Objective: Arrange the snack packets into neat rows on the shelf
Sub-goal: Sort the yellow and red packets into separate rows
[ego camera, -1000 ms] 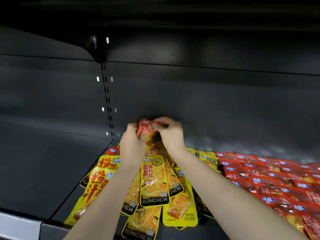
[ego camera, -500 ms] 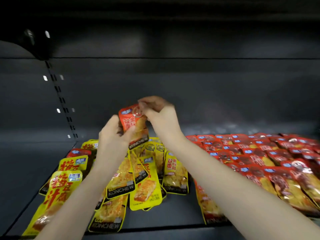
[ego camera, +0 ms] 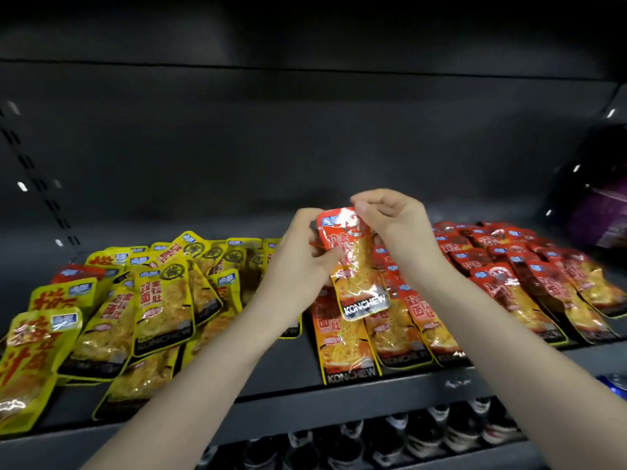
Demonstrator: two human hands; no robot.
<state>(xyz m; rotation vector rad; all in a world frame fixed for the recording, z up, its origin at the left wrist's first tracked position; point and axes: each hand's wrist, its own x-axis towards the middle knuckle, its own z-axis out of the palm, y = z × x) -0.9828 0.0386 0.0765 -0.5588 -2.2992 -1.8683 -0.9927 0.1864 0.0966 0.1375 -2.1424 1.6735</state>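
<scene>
Both hands hold one red snack packet (ego camera: pixel 356 266) upright above the dark shelf (ego camera: pixel 288 371). My right hand (ego camera: pixel 393 222) pinches its top edge, and my left hand (ego camera: pixel 298 256) grips its left side. The packet hangs over the left end of the red packets (ego camera: pixel 522 286), which lie in overlapping rows across the right half of the shelf. A loose, jumbled heap of yellow packets (ego camera: pixel 156 300) covers the left half.
The shelf's dark back panel (ego camera: pixel 305 147) rises behind the packets. A slotted upright (ego camera: pixel 37 178) runs down at the far left. Purple packaging (ego camera: pixel 600 215) sits at the far right. Below the shelf's front edge is a lower level with dark items (ego camera: pixel 390 439).
The red packet was lifted out of the yellow heap and carried to the right, over the red rows. My view has swung right with it.
</scene>
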